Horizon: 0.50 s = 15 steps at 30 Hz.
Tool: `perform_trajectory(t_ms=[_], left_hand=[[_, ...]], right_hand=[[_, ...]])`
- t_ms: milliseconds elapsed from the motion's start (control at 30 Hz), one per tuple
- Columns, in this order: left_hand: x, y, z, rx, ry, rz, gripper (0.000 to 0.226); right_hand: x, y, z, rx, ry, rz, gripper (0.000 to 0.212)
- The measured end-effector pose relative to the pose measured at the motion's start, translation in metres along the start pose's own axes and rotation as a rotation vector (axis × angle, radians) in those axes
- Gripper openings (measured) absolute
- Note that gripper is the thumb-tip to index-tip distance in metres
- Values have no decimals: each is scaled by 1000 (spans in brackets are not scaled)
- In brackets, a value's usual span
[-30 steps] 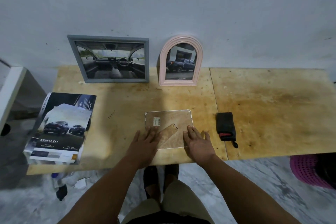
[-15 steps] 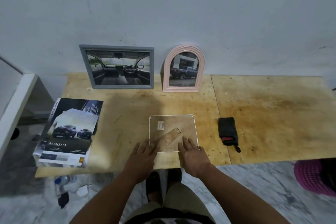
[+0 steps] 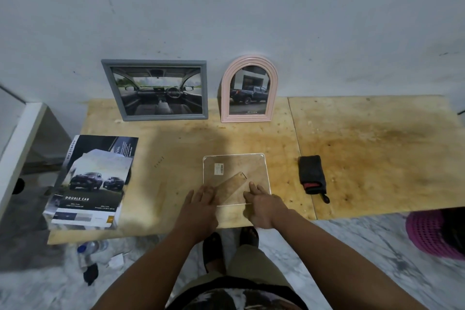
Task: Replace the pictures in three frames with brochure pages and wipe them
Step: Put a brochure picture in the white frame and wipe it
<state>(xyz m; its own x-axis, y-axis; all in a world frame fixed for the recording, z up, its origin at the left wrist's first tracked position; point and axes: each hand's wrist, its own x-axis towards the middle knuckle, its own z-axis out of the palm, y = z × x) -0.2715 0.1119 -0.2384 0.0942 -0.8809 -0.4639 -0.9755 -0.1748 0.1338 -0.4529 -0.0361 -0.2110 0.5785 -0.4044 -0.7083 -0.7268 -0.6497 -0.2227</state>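
Observation:
A clear acrylic frame (image 3: 235,166) lies flat on the wooden table (image 3: 364,158) near its front edge, with a small sticker and a slanted clear stand piece on it. My left hand (image 3: 200,205) rests with spread fingers at the frame's near left corner. My right hand (image 3: 264,204) lies on the near right edge, fingers pointing along it. A grey rectangular frame (image 3: 157,89) with a car-interior picture and a pink arched frame (image 3: 249,89) with a truck picture lean against the wall. A car brochure (image 3: 93,181) with loose pages lies at the left.
A black cloth (image 3: 311,174) with a red tag lies to the right of the clear frame. A white shelf edge (image 3: 20,143) stands at far left. A pink basket (image 3: 432,234) sits on the floor at right, a plastic bottle (image 3: 93,246) under the table's left.
Both hands have slid back toward the table's front edge, off the middle of the clear frame to its near corners. The camera has tilted, shifting the scene.

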Motion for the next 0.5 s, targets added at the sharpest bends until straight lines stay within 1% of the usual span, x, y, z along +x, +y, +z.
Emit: perform_trajectory(t_ms=[67,133,200,233,300,367,433,500], left_hand=[[5,1,-9,-1,70,9,67],[11,1,-14,-25,108,-6,62],[15,4,-17,-46,121,-23,63],[16,5,-16,-54,127,-27,65],[18,7,-13,-77,115,-9,71],[19,9,-5,-68,90,23,77],[21,12,1,-53,96,34,82],[22,12,8,-92,100,21,82]], right_hand=[[1,7,-12,248,63,1,61],[-1,17,-23,492,242,95,58],[-3,27,-28,634,392,217,56],[-3,31,-27,687,405,269,58],[-2,38,-23,798,338,349,68],[-1,42,-16,931,283,391,77],[2,45,-12,1066,278,405,75],[4,49,-11,1144,276,425,62]])
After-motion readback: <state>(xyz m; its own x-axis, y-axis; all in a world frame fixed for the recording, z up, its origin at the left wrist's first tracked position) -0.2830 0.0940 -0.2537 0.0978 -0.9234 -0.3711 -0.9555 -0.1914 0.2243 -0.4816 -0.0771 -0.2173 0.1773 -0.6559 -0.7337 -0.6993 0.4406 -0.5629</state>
